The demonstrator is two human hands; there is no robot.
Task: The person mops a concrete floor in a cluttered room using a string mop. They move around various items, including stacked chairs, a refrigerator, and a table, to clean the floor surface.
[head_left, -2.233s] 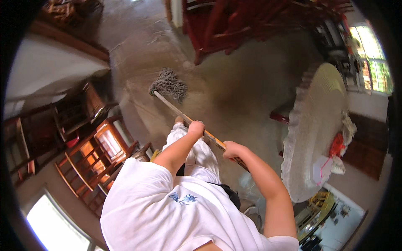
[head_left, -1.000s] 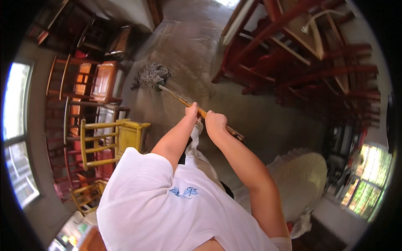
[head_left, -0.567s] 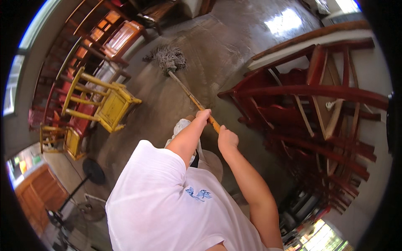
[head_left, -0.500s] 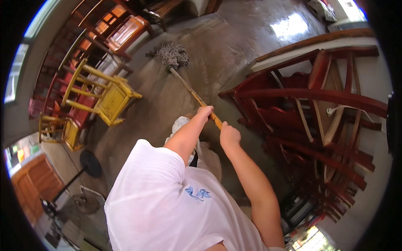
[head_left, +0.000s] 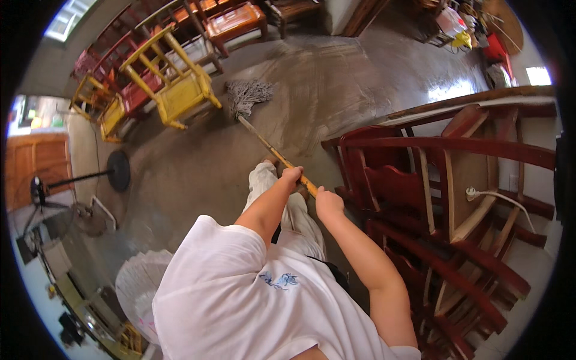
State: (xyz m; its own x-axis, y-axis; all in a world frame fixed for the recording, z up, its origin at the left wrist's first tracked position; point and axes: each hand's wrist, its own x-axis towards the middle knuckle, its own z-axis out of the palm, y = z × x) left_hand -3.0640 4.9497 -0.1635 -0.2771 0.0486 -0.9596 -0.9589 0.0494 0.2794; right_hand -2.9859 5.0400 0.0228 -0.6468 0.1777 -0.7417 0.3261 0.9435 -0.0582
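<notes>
Both my hands grip the wooden pole of a string mop (head_left: 263,140), which slants away from me to the upper left. My left hand (head_left: 292,174) is wrapped round the pole farther along. Nearer its end, my right hand (head_left: 329,204) closes on it. The grey mop head (head_left: 249,95) lies flat on the wet-looking floor, its strands trailing to the right. Just left of the strands stands a yellow wooden chair (head_left: 185,93).
Stacked dark red chairs (head_left: 420,180) fill the right side, with a white plug and cord (head_left: 471,193) hanging there. More chairs (head_left: 237,23) line the far left wall. A pedestal fan (head_left: 78,179) lies at left. A pale plastic-covered object (head_left: 141,288) is beside me.
My view has turned left, so the chairs and fan sit higher in it. The mop head is now closer to the yellow chair, its strands swept rightward. Both hands keep their grip.
</notes>
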